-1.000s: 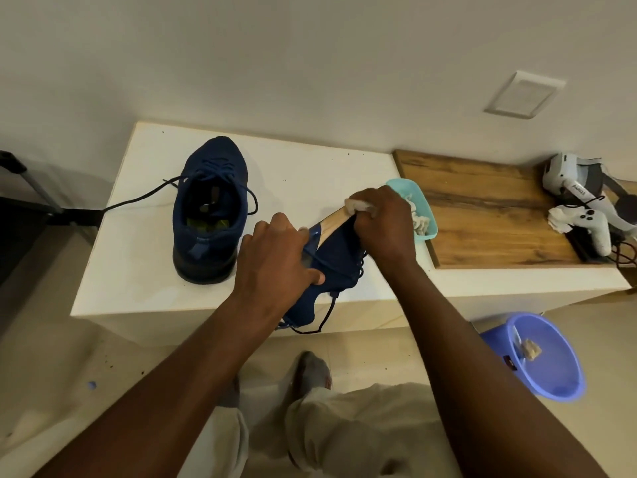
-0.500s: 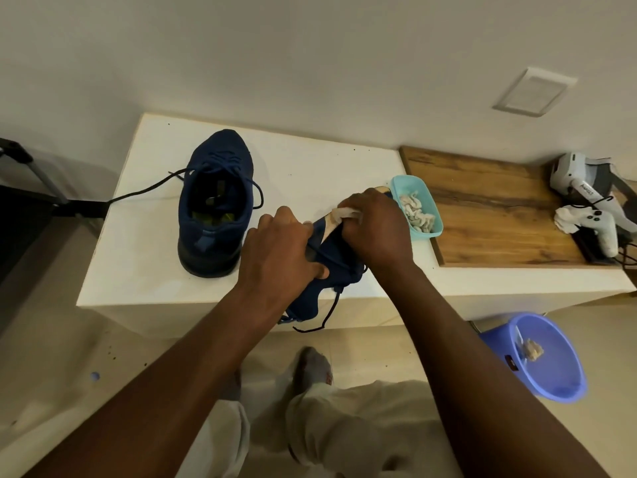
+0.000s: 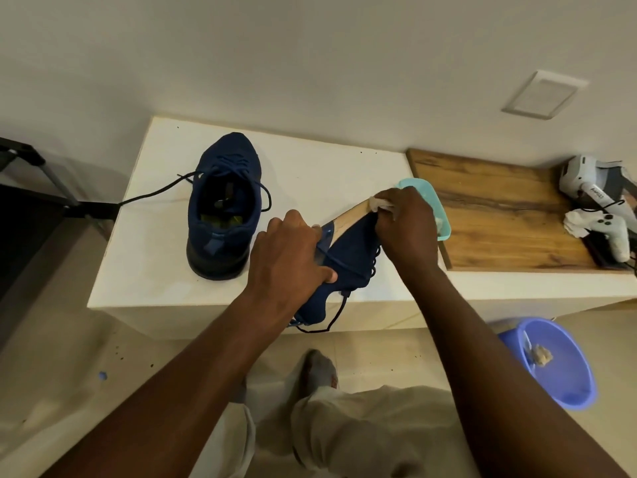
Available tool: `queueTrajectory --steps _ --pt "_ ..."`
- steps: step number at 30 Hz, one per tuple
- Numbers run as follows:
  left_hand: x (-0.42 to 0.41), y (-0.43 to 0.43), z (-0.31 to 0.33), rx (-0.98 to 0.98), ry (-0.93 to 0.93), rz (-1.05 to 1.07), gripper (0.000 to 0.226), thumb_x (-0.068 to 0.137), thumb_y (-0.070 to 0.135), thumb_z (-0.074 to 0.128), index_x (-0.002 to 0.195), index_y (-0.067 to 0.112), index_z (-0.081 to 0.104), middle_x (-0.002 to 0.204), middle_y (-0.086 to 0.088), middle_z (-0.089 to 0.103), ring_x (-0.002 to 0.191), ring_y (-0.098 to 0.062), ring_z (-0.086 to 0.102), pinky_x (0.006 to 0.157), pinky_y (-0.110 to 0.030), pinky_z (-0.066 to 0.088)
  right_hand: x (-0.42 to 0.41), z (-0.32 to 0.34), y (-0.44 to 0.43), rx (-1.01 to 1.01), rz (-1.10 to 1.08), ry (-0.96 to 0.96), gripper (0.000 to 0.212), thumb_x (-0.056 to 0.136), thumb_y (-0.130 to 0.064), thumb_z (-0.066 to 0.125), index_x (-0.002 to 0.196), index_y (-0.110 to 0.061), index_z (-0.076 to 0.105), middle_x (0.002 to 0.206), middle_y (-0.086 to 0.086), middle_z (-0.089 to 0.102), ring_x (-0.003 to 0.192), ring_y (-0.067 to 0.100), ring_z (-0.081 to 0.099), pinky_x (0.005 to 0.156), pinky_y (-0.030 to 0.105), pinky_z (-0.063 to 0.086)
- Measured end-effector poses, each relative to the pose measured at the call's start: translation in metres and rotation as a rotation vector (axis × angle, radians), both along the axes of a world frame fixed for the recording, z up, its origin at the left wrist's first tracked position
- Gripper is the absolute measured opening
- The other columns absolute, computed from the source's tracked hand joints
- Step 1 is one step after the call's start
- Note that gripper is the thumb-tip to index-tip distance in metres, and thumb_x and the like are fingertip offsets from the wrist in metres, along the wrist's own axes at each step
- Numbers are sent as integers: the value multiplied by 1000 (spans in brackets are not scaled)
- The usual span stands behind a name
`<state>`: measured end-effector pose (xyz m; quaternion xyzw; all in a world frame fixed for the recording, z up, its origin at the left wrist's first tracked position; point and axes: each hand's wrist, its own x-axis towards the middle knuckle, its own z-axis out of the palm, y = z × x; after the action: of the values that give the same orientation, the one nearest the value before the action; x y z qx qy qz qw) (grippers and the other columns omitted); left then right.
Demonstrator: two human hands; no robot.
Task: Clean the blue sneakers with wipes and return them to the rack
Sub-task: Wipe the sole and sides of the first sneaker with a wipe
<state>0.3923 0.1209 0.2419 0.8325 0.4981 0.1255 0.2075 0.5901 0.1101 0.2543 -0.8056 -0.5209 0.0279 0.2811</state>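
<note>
Grip: left hand (image 3: 289, 251) clamps sneaker (image 3: 348, 262), long axis diagonal, toe far-right; right hand (image 3: 408, 227) pinches wipe (image 3: 380, 203) on sole (image 3: 349, 219).

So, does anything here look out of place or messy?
Only small things: the long black lace of the dark blue sneaker standing on the white table trails loose past the table's left edge, and dark specks dot the floor.

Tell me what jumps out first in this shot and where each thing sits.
At centre, the left hand grips a blue sneaker tilted on its side over the near edge of the white table, while the right hand presses a white wipe to its pale sole. The second sneaker stands upright on the table to the left. A purple bucket sits on the floor at lower right.
</note>
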Motion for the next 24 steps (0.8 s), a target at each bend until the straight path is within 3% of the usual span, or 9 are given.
queueTrajectory --steps 2,5,10,14,17,20,22,24 --pt "-1 2 0 -14 -16 11 54 72 58 81 109 23 65 108 -3 52 101 -24 54 82 -44 54 -17 -4 -5 -57 176 -30 22 82 -6 54 91 -16 71 93 -3 63 81 12 54 64 20 41" --pt "-1 2 0 -18 -7 16 53 71 58 81 105 22 64 107 -4 52 100 -25 54 81 -46 54 -26 -7 -4 -119 325 -106 22 76 -10 53 84 -21 71 93 -1 63 83 17 58 66 34 50" --pt "1 0 2 -18 -26 12 57 72 56 81 112 20 64 108 -3 53 99 -23 52 80 -44 54 14 -4 8 125 -35 157 24 90 -10 52 95 -24 71 90 -8 68 79 8 62 67 23 46" --pt "5 -2 1 7 0 1 57 75 55 80 116 20 63 112 -4 53 101 -21 51 82 -40 53 33 -9 18 101 -184 268 22 95 -10 55 110 -11 72 99 -4 70 81 7 60 77 19 44" --pt "5 -3 2 3 -9 1 57 75 54 81 117 21 63 113 -2 52 102 -21 50 82 -40 52 47 -11 24 106 -257 394 23 96 -11 56 114 -8 69 104 2 70 79 7 59 83 26 51" --pt "6 -6 3 6 -20 -1 60 73 54 82 121 23 63 114 -1 52 104 -21 50 83 -40 52 52 -13 26 98 -346 543 20 99 -13 55 117 -8 61 102 0 62 81 9 55 85 26 47" --pt "7 -4 1 -12 -35 5 65 72 52 84 126 23 64 115 -1 53 106 -22 50 84 -43 53 50 -13 24 91 -352 555 16 100 -11 54 116 -12 56 100 -3 56 86 9 53 81 19 42" --pt "4 -1 0 -47 -56 22 69 70 51 86 129 22 64 116 -1 53 108 -22 52 84 -45 54 44 -10 21 87 -264 436 22 98 -7 51 116 -10 63 98 -5 59 84 8 55 70 8 38"
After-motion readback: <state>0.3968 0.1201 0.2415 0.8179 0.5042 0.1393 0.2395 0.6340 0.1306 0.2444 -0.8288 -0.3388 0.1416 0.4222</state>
